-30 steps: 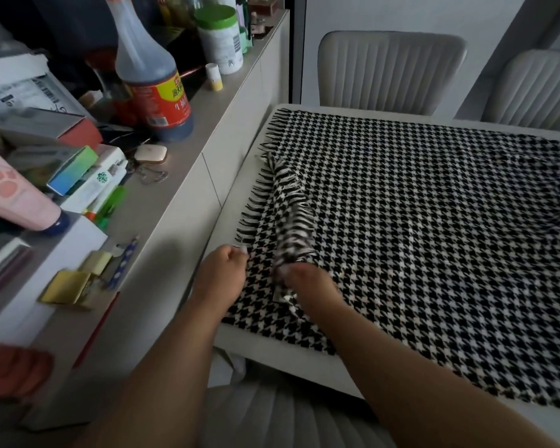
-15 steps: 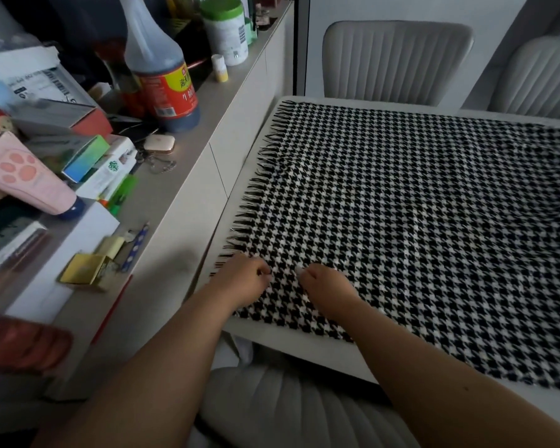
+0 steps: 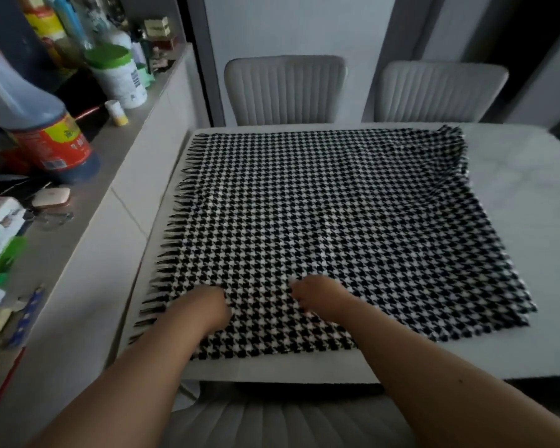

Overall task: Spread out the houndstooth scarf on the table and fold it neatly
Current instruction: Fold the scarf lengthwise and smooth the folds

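Note:
The black-and-white houndstooth scarf lies flat on the white table, with its fringe along the left edge and a rumpled far right corner. Both my hands rest on its near left part. My left hand lies knuckles up close to the fringe, and its fingertips are hidden beneath it. A short gap to its right, my right hand presses on the cloth with loosely bent fingers and nothing lifted in them.
A long sideboard runs along the table's left side, crowded with a large dark sauce bottle, a green-lidded tub, boxes and small items. Two pale padded chairs stand behind the table, and another chair seat is just below my arms.
A second ago my hands held up a bunched fold near the fringe. That fold now lies flat, my hands rest on the cloth, and my view has swung right and back.

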Action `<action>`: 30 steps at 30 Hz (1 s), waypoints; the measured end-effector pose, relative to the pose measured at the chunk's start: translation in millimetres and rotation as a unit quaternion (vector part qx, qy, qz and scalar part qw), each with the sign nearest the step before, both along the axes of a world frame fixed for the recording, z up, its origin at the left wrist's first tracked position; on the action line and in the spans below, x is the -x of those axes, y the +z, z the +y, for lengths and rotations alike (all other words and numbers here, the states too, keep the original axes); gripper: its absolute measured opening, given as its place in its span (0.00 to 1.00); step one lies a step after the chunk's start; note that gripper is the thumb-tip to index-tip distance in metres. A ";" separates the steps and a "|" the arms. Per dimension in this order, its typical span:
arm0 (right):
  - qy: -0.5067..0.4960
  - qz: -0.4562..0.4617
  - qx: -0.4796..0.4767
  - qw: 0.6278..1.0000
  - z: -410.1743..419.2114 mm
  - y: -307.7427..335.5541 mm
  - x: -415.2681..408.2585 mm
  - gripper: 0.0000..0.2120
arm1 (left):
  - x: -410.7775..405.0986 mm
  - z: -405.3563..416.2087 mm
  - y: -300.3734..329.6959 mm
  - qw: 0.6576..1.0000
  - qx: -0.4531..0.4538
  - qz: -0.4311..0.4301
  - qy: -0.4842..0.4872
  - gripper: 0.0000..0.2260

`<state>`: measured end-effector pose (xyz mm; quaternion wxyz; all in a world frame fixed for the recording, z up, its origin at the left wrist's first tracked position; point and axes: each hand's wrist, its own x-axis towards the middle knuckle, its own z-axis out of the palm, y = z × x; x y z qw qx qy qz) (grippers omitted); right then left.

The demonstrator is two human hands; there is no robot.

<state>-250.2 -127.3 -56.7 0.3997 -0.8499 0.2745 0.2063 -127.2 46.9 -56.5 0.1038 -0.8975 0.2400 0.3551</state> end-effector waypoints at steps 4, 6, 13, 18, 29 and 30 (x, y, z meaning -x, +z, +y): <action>-0.097 -0.041 0.059 0.993 -65.5 18.6 36.5 0.17 | 31.5 -62.2 26.5 0.986 0.143 -0.008 -0.081 0.15; -0.140 -0.043 0.073 0.987 -99.3 23.9 59.8 0.15 | 51.2 -95.5 38.5 0.979 0.171 0.016 -0.114 0.16; -0.338 -0.066 0.130 0.930 -204.7 28.5 154.3 0.13 | 116.7 -190.9 50.6 0.957 0.207 0.072 -0.191 0.18; -0.469 -0.068 0.159 0.866 -270.1 15.9 204.0 0.16 | 165.7 -258.2 44.1 0.943 0.272 0.119 -0.152 0.18; -0.452 -0.047 -0.076 0.888 -330.2 -20.3 204.7 0.24 | 234.7 -346.4 16.8 0.920 0.352 0.171 0.035 0.13; -0.422 -0.060 -0.047 0.903 -327.7 -16.3 200.5 0.23 | 235.3 -346.8 13.4 0.918 0.358 0.165 0.044 0.13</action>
